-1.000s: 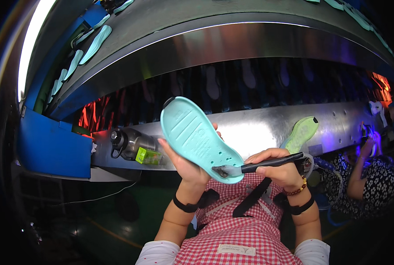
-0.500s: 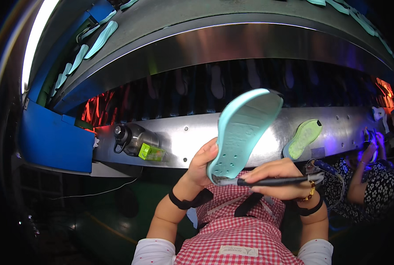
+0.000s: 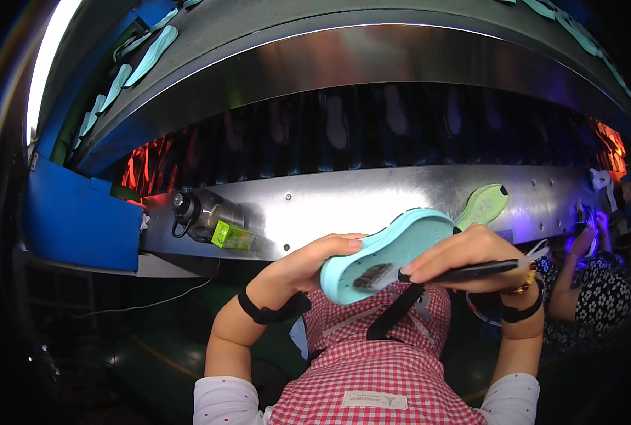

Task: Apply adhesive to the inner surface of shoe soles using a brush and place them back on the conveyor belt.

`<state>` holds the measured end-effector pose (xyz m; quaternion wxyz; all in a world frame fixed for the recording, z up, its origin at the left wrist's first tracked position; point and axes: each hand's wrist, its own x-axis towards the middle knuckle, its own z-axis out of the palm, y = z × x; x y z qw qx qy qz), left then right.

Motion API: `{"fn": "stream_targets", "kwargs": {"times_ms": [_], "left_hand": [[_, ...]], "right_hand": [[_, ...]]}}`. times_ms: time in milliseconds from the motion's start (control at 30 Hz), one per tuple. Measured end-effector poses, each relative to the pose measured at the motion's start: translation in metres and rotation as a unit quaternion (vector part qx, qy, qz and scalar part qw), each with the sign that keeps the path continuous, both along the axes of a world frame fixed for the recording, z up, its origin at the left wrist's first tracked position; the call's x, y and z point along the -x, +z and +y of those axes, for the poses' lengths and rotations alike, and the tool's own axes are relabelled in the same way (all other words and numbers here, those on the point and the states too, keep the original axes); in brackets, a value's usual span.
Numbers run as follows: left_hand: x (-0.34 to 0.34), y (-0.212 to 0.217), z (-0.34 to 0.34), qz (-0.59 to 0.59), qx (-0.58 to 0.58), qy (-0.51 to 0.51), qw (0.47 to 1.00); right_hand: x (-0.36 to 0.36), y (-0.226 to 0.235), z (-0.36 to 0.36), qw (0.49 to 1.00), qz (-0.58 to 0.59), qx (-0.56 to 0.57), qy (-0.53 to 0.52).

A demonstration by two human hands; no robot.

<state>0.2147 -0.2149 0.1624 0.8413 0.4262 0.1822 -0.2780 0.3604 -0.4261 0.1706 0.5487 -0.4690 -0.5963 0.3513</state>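
At the center of the frame, a turquoise shoe sole (image 3: 395, 244) tilts above the near edge of a metal bench (image 3: 376, 185), its left end gripped by the left hand (image 3: 308, 263), thumb over the rim and the other fingers largely hidden. The right hand (image 3: 475, 258) pinches a black-handled brush (image 3: 464, 272), bristles inside the sole's hollow toward the lower left end; its fingers overlap the sole's right part.

A pale label (image 3: 374, 400) on the red checked apron (image 3: 330, 368), lower center, bears small dark print and a triangular mark, the lettering too small to read. A bright green box (image 3: 232, 236) sits beside a dark bottle (image 3: 213, 214) at left.

Half a second earlier the sole stood steeper, its far end high over the bench, with the bristles at its lower edge; now it slants lower and flatter. The green sole (image 3: 487, 204) remains on the bench at right.
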Motion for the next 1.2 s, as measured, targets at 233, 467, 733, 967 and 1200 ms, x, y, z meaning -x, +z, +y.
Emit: {"fn": "stream_targets", "kwargs": {"times_ms": [233, 467, 733, 967, 1200], "left_hand": [[0.017, 0.002, 0.011, -0.003, -0.091, 0.04, 0.995], [0.027, 0.017, 0.019, -0.145, -0.169, 0.102, 0.97], [0.001, -0.054, -0.016, -0.096, 0.158, 0.322, 0.928], [0.004, -0.061, -0.031, -0.055, 0.108, 0.405, 0.906], [0.01, -0.057, -0.015, -0.135, 0.082, 0.451, 0.879]], "right_hand": [[0.009, -0.008, -0.014, 0.998, 0.025, 0.02, -0.054], [0.022, -0.019, -0.023, 0.993, 0.031, 0.037, -0.11], [0.045, -0.042, 0.003, 0.949, 0.171, 0.09, -0.248], [0.053, -0.047, 0.027, 0.961, 0.027, 0.007, -0.277], [0.054, -0.031, 0.007, 0.983, -0.09, -0.014, -0.16]]}}
